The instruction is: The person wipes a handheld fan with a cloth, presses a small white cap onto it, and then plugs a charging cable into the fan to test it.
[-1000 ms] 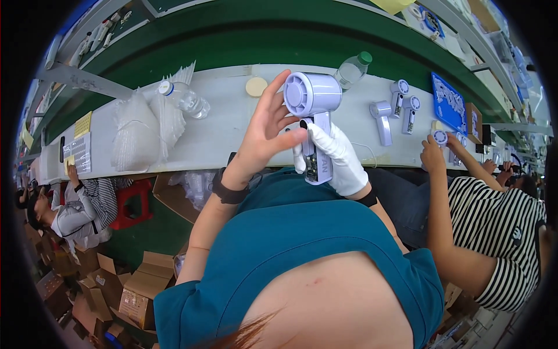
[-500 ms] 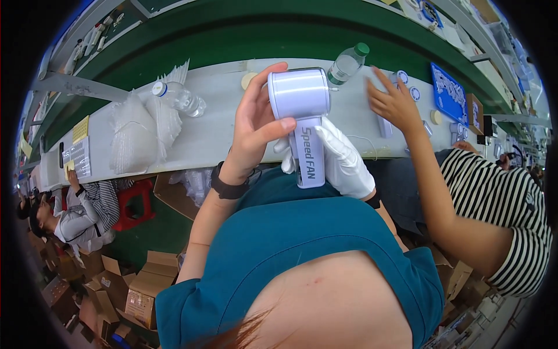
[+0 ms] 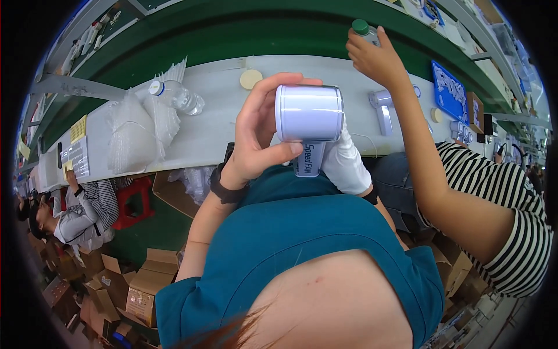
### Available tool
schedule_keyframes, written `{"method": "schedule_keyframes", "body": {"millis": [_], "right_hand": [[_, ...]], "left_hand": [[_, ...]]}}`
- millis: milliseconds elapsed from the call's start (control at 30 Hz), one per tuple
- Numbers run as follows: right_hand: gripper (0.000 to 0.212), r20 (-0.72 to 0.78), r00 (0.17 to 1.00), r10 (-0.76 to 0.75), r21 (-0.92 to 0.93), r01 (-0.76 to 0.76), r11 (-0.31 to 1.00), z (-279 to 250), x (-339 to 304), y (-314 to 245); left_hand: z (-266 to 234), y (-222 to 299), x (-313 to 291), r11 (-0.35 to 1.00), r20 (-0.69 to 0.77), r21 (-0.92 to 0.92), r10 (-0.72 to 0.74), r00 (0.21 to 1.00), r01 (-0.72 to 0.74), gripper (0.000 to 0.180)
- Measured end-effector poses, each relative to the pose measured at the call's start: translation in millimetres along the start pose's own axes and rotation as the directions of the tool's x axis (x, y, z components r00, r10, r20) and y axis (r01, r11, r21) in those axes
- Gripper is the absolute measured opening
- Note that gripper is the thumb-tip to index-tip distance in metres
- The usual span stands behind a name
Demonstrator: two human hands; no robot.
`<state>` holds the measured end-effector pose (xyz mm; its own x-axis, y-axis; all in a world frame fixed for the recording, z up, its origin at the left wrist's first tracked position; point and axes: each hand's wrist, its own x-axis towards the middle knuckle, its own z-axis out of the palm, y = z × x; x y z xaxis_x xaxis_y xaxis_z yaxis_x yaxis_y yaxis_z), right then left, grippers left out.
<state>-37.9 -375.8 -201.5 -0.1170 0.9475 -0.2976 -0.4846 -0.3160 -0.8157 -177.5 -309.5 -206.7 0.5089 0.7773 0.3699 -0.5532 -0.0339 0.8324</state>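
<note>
Held up in front of me is a pale lavender handheld fan [image 3: 309, 113], its drum-shaped head uppermost and its short handle tilted away beneath. My left hand [image 3: 260, 131], bare, is closed round the left side of the head, with the thumb low by the handle. A white glove covers my right hand [image 3: 347, 157], which is up against the fan's right side; most of its fingers are hidden behind the head and handle.
A white bench [image 3: 224, 87] carries bundled clear plastic sleeves [image 3: 132, 131], a water bottle [image 3: 177, 97] and a round cream disc [image 3: 251, 78]. Beside me at right, a co-worker's hand [image 3: 378, 58] grips a green-capped bottle [image 3: 361, 28]. Further fans [image 3: 383, 110] and a blue tray [image 3: 449, 87] lie there.
The fan has come down slightly and tipped, so its handle looks shorter and my gloved fingers are more hidden. The co-worker's hand has reached farther away and lifted the green-capped bottle.
</note>
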Motion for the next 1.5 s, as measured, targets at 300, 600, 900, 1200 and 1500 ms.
{"method": "schedule_keyframes", "body": {"millis": [300, 600, 900, 1200, 1500], "right_hand": [[0.063, 0.074, 0.904, -0.420, -0.277, 0.424, 0.862, -14.8, 14.6, -11.9], [0.075, 0.302, 0.757, -0.579, -0.644, 0.610, 0.461, -1.9, 11.0, -37.4], [0.052, 0.439, 0.538, -0.720, -0.631, 0.754, 0.179, -5.5, 15.7, -35.6], [0.022, 0.357, 0.721, -0.594, -0.635, 0.654, 0.411, -4.0, 6.7, -43.0], [0.060, 0.203, 0.753, -0.626, -0.406, 0.646, 0.646, -14.2, 13.3, -41.8]], "left_hand": [[1.3, 6.8, 0.5, 0.998, 0.009, 0.067, -0.022, 1.000, 0.021, 0.077], [4.2, 4.1, -3.0, 1.000, 0.011, 0.003, -0.031, 0.999, 0.031, 0.084], [7.2, 2.7, -1.1, 0.996, 0.006, 0.075, -0.043, 0.999, 0.043, 0.085], [6.1, -0.1, 1.4, 0.996, 0.012, 0.085, -0.016, 1.000, 0.015, 0.083], [12.8, 2.0, 30.4, 0.979, 0.175, 0.173, 0.075, 0.982, -0.106, 0.081]]}}
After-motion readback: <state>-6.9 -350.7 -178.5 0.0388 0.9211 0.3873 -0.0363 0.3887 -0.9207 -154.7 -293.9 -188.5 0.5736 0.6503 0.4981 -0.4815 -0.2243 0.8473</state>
